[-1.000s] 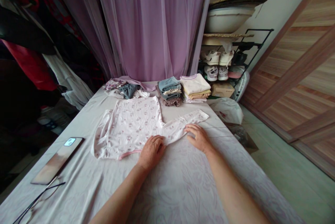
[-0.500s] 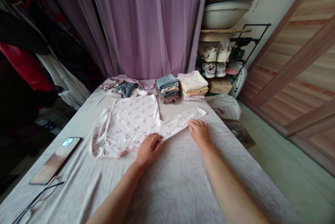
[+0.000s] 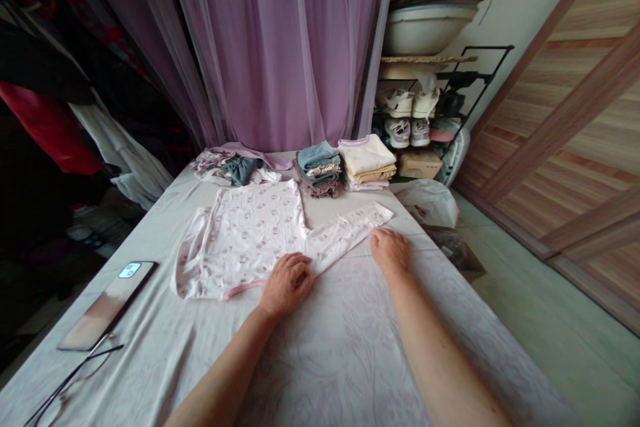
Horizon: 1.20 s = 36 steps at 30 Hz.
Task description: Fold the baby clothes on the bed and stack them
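A white long-sleeved shirt with small printed figures and a pink neckline lies spread on the bed. One sleeve stretches out to the right; the other side is folded inward at the left. My left hand rests palm down, open, on the shirt by the shoulder near the neckline. Just beside the cuff end of the sleeve, my right hand is low over the sheet, fingers loosely bent and nothing visible in them. Its fingertips are partly hidden.
Folded stacks of dark clothes and light clothes stand at the bed's far side, beside a loose clothes pile. A phone and eyeglasses lie at the left. A shoe rack stands beyond the right edge.
My right hand has shifted a little to the right, off the sleeve's lower edge. My left hand stays on the shirt, nearly unmoved.
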Tool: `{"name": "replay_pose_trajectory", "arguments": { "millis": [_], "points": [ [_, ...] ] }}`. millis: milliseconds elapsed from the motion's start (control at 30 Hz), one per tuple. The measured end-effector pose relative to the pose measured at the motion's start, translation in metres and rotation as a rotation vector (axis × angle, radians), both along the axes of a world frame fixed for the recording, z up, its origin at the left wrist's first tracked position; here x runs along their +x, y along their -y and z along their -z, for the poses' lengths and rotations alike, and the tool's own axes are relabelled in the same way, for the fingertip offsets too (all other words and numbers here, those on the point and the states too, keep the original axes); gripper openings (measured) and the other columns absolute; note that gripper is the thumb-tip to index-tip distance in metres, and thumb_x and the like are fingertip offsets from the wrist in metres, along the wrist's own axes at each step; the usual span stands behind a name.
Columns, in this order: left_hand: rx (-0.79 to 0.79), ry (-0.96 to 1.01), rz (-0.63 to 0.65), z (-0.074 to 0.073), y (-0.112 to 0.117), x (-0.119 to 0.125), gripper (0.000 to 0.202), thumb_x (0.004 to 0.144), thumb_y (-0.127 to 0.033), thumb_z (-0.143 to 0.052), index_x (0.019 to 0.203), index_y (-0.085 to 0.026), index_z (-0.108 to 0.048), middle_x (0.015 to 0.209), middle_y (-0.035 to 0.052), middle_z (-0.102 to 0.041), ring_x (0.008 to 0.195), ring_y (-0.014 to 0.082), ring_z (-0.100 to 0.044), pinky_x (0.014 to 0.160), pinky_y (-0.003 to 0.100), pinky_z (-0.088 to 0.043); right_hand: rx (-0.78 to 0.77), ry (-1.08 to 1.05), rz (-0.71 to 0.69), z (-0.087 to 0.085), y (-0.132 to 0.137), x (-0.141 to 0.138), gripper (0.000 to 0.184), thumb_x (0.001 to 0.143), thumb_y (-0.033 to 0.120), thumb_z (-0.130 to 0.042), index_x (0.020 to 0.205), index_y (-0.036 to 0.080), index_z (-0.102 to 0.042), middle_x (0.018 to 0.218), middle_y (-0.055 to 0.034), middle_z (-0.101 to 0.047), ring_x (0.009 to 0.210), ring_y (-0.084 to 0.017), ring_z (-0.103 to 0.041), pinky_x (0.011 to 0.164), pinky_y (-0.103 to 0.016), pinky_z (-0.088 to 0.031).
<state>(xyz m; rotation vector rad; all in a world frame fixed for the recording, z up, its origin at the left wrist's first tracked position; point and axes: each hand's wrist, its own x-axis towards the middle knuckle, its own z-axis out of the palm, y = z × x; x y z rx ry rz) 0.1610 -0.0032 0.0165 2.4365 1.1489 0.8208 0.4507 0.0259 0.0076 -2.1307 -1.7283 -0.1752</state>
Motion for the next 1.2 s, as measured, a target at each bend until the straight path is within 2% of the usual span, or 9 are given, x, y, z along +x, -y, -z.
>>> {"name": "replay_pose_trajectory", "arguments": {
  "millis": [233, 400, 600, 667, 767, 867, 1000, 1100, 1200],
  "points": [
    [-0.017, 0.020, -0.014, -0.002, 0.002, 0.002, 0.008, 0.084, -0.022, -0.057, 0.080, -0.022, -0.064, 0.110, 0.0066, -0.070, 0.110, 0.0236, -0.059, 0.098, 0.043, -0.047, 0.113, 0.022, -0.240, 0.002, 0.001, -0.014, 0.030, 0.091, 0.022, -0.045, 0.098, 0.024, -0.073, 0.116, -0.0055, -0.070, 0.111, -0.021, -0.058, 0.096, -0.034, -0.039],
    [-0.087, 0.099, -0.011, -0.005, 0.002, 0.001, 0.009, 0.085, -0.025, -0.056, 0.082, -0.022, -0.064, 0.104, 0.0059, -0.072, 0.103, 0.0222, -0.063, 0.096, 0.041, -0.048, 0.114, 0.027, -0.271, 0.005, 0.001, -0.023, 0.030, 0.090, 0.021, -0.044, 0.094, 0.021, -0.074, 0.113, -0.0073, -0.071, 0.106, -0.022, -0.062, 0.093, -0.035, -0.042],
    [-0.313, 0.339, -0.233, 0.006, 0.001, -0.015, 0.022, 0.089, -0.029, -0.049, 0.103, -0.022, -0.064, 0.105, 0.0039, -0.072, 0.086, 0.0172, -0.069, 0.073, 0.030, -0.057, 0.253, 0.018, -0.492, 0.008, 0.008, -0.053, 0.030, 0.091, 0.021, -0.043, 0.094, 0.020, -0.073, 0.107, -0.0085, -0.073, 0.104, -0.023, -0.063, 0.094, -0.037, -0.043],
    [-0.276, 0.359, -0.267, 0.004, -0.004, -0.035, 0.022, 0.090, -0.030, -0.048, 0.103, -0.022, -0.064, 0.108, 0.0037, -0.072, 0.085, 0.0172, -0.070, 0.070, 0.029, -0.057, 0.294, 0.000, -0.561, 0.007, 0.011, -0.068, 0.030, 0.092, 0.021, -0.043, 0.093, 0.021, -0.073, 0.105, -0.0086, -0.073, 0.103, -0.022, -0.063, 0.094, -0.036, -0.043],
    [-0.060, 0.281, -0.370, -0.007, -0.023, -0.085, 0.019, 0.089, -0.029, -0.050, 0.100, -0.022, -0.064, 0.106, 0.0040, -0.072, 0.102, 0.0198, -0.067, 0.091, 0.034, -0.053, 0.342, -0.034, -0.633, 0.002, 0.013, -0.094, 0.029, 0.092, 0.020, -0.044, 0.094, 0.021, -0.073, 0.104, -0.0080, -0.073, 0.103, -0.021, -0.063, 0.095, -0.035, -0.044],
    [0.003, 0.072, -0.616, -0.024, -0.046, -0.147, 0.023, 0.087, -0.025, -0.053, 0.108, -0.021, -0.063, 0.115, 0.0069, -0.069, 0.108, 0.0229, -0.064, 0.097, 0.037, -0.049, 0.361, -0.068, -0.700, -0.004, 0.014, -0.122, 0.028, 0.092, 0.019, -0.044, 0.095, 0.021, -0.072, 0.104, -0.0072, -0.073, 0.103, -0.021, -0.063, 0.095, -0.036, -0.045],
    [-0.219, -0.248, -0.976, -0.040, -0.070, -0.210, 0.046, 0.089, -0.033, -0.051, 0.131, -0.015, -0.051, 0.135, 0.0165, -0.056, 0.120, 0.0269, -0.057, 0.098, 0.035, -0.045, 0.357, -0.110, -0.769, -0.002, 0.017, -0.153, 0.027, 0.091, 0.017, -0.045, 0.096, 0.021, -0.072, 0.104, -0.0078, -0.072, 0.103, -0.021, -0.063, 0.094, -0.037, -0.046],
    [-0.398, -0.358, -1.037, -0.043, -0.081, -0.232, 0.052, 0.087, -0.045, -0.052, 0.129, -0.014, -0.053, 0.126, 0.0174, -0.063, 0.115, 0.0290, -0.061, 0.089, 0.034, -0.048, 0.345, -0.130, -0.767, 0.010, 0.019, -0.161, 0.027, 0.090, 0.017, -0.045, 0.095, 0.021, -0.072, 0.103, -0.0078, -0.073, 0.101, -0.021, -0.064, 0.092, -0.038, -0.048],
    [-0.466, -0.367, -1.015, -0.043, -0.090, -0.238, 0.042, 0.080, -0.046, -0.060, 0.105, -0.015, -0.067, 0.107, 0.0165, -0.072, 0.103, 0.0315, -0.066, 0.079, 0.032, -0.049, 0.340, -0.143, -0.759, 0.023, 0.019, -0.158, 0.027, 0.090, 0.018, -0.045, 0.094, 0.020, -0.071, 0.102, -0.0083, -0.073, 0.098, -0.022, -0.065, 0.089, -0.038, -0.051]
  ]
}}
